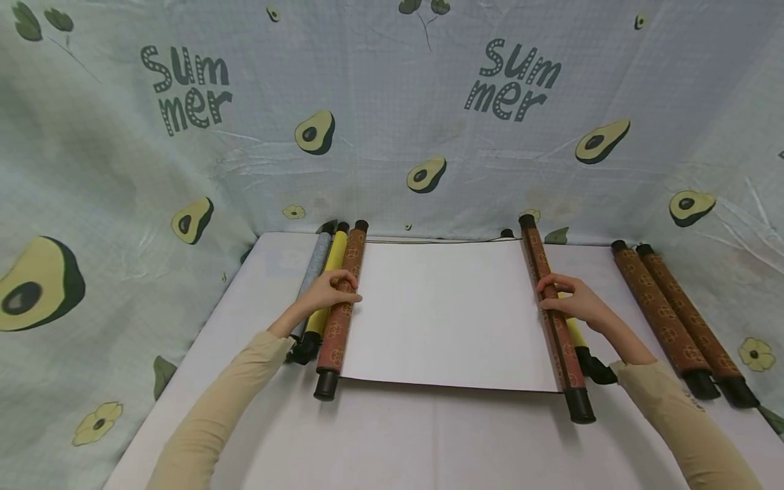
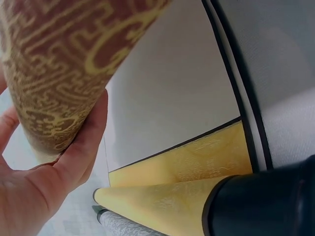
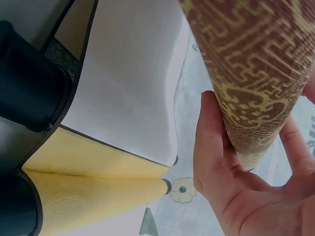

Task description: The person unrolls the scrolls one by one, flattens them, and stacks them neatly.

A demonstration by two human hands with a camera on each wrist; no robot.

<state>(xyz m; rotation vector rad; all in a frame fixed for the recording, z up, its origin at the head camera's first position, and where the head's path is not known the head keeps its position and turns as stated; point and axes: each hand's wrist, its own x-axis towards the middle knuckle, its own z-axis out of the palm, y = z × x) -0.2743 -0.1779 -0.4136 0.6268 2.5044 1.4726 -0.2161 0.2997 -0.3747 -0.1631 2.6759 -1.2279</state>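
A reddish-brown patterned scroll lies partly unrolled in the head view, its white sheet stretched between two rolls. My left hand grips the left roll, thumb on the sheet side. Around the right roll curl the fingers of my right hand. Both wrist views show the brown rolls raised above a yellow scroll. That scroll's left yellow roll and right yellow roll lie just outside the brown ones. Part of its white sheet shows below; the brown scroll hides the rest from the head view.
A grey roll lies left of the yellow one. Two rolled brown scrolls, the nearer and the outer, lie at the table's right side. Behind the white table hangs an avocado-print cloth.
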